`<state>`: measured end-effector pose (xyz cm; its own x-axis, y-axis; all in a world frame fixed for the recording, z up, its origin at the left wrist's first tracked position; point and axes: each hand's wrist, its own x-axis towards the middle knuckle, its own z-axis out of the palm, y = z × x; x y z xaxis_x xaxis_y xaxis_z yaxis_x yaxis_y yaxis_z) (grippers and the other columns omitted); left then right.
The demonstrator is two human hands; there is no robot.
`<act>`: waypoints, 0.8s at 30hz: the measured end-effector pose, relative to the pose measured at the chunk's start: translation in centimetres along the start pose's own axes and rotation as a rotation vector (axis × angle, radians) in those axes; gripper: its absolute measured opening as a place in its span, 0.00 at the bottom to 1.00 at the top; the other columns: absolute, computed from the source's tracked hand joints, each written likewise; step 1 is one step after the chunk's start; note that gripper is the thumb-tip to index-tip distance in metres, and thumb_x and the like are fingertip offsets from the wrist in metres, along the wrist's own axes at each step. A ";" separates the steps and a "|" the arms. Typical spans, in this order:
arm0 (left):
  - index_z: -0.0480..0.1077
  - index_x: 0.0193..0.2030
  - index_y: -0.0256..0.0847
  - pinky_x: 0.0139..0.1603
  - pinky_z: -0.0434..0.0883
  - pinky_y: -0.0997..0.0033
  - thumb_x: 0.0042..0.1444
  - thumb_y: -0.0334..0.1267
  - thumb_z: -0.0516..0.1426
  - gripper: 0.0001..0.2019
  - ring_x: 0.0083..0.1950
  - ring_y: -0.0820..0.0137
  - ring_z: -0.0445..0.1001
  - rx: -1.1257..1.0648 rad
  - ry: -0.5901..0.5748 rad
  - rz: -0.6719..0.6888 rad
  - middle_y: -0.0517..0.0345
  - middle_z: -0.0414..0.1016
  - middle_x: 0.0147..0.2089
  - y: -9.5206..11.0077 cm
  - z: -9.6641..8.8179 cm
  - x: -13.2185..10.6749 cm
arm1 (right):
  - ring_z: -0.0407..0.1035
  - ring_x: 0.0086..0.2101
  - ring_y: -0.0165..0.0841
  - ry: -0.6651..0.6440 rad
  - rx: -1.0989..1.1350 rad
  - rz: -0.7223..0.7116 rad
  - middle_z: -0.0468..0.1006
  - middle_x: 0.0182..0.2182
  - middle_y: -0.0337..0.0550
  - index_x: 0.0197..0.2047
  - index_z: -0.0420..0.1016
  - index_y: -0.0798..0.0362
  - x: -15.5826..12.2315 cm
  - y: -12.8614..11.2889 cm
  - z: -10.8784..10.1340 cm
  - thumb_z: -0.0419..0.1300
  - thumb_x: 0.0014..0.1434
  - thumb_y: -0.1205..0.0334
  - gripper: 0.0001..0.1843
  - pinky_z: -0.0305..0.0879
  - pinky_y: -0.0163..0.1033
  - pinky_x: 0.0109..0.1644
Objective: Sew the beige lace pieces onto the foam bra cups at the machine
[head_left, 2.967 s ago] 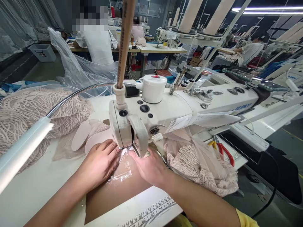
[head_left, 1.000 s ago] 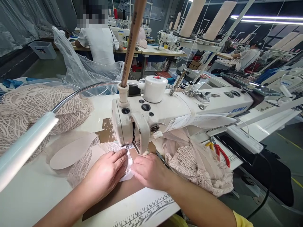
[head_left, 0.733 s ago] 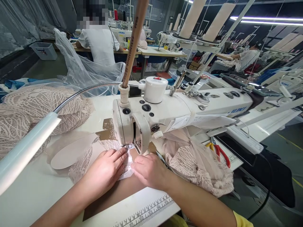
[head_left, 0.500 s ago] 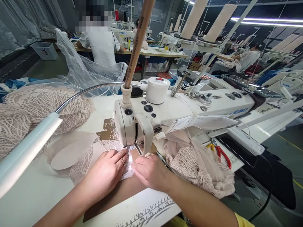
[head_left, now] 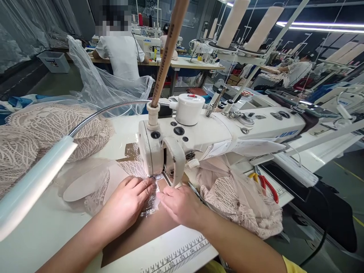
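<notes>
A beige lace piece with smooth cup-shaped panels lies under the front end of the white sewing machine. My left hand rests flat on the lace, its fingers stretched toward the presser foot, which is mostly hidden. At the right edge of the lace, my right hand has its thumb and forefinger pinched together on the cloth. Between the two hands, a narrow shiny strip of lace shows over the brown plate.
Lace heaps lie left and right of the machine. Scissors and red-handled snips sit at the right. A lamp crosses the left side. A printed ruler runs along the front edge. Another person sits beyond.
The lace and its panels have shifted away from me, toward the machine, and less lace shows beside my left wrist. Both hands stay almost in place.
</notes>
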<state>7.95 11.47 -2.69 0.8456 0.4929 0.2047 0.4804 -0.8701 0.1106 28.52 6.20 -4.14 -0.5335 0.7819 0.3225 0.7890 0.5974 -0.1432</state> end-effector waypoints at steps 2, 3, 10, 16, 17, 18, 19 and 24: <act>0.72 0.48 0.38 0.44 0.66 0.60 0.60 0.26 0.49 0.14 0.40 0.62 0.69 0.004 -0.007 0.014 0.48 0.76 0.44 0.0 0.2 -0.2 | 0.57 0.27 0.31 0.001 0.020 -0.019 0.68 0.25 0.38 0.33 0.72 0.54 0.0 0.0 -0.1 0.53 0.59 0.68 0.07 0.47 0.39 0.31; 0.72 0.47 0.38 0.44 0.66 0.60 0.59 0.26 0.50 0.14 0.40 0.62 0.69 0.014 -0.011 0.012 0.48 0.76 0.43 0.0 0.4 -0.2 | 0.57 0.28 0.31 -0.011 0.026 -0.021 0.68 0.26 0.38 0.33 0.72 0.54 0.0 0.1 -0.2 0.53 0.59 0.68 0.07 0.47 0.39 0.31; 0.75 0.40 0.39 0.43 0.66 0.60 0.59 0.26 0.50 0.13 0.38 0.61 0.68 0.033 0.012 -0.019 0.50 0.78 0.38 0.0 0.3 0.0 | 0.59 0.29 0.32 -0.110 0.064 0.014 0.69 0.28 0.39 0.38 0.73 0.53 -0.1 0.1 -0.2 0.56 0.55 0.70 0.08 0.51 0.38 0.32; 0.73 0.35 0.39 0.43 0.65 0.59 0.56 0.24 0.50 0.12 0.39 0.60 0.67 0.058 -0.008 -0.064 0.50 0.76 0.37 -0.8 0.3 0.3 | 0.63 0.31 0.34 -0.176 0.062 0.113 0.72 0.27 0.39 0.45 0.73 0.53 0.6 -0.2 -0.6 0.56 0.54 0.71 0.15 0.54 0.38 0.34; 0.73 0.35 0.39 0.43 0.65 0.58 0.56 0.24 0.50 0.12 0.39 0.60 0.67 0.063 -0.010 -0.074 0.50 0.76 0.38 -1.0 0.3 0.3 | 0.64 0.32 0.34 -0.178 0.057 0.121 0.72 0.28 0.40 0.45 0.73 0.53 0.8 -0.3 -0.6 0.56 0.54 0.71 0.15 0.55 0.38 0.35; 0.73 0.36 0.39 0.44 0.66 0.58 0.56 0.24 0.50 0.12 0.40 0.59 0.67 0.067 -0.012 -0.081 0.49 0.76 0.39 -1.2 0.4 0.3 | 0.64 0.33 0.35 -0.177 0.051 0.126 0.73 0.29 0.41 0.45 0.73 0.53 1.0 -0.3 -0.7 0.55 0.55 0.71 0.15 0.55 0.38 0.35; 0.73 0.37 0.38 0.44 0.66 0.57 0.56 0.24 0.49 0.12 0.40 0.59 0.66 0.068 -0.013 -0.088 0.49 0.76 0.39 -1.3 0.4 0.3 | 0.64 0.34 0.35 -0.175 0.045 0.131 0.73 0.30 0.42 0.45 0.73 0.53 1.2 -0.3 -0.7 0.55 0.55 0.71 0.15 0.55 0.38 0.35; 0.73 0.35 0.37 0.42 0.67 0.58 0.57 0.25 0.50 0.11 0.41 0.57 0.66 0.066 -0.003 -0.156 0.46 0.75 0.37 -1.5 0.7 0.0 | 0.66 0.36 0.37 -0.182 0.015 0.166 0.74 0.36 0.44 0.46 0.72 0.53 1.2 -0.3 0.0 0.55 0.53 0.71 0.17 0.56 0.39 0.35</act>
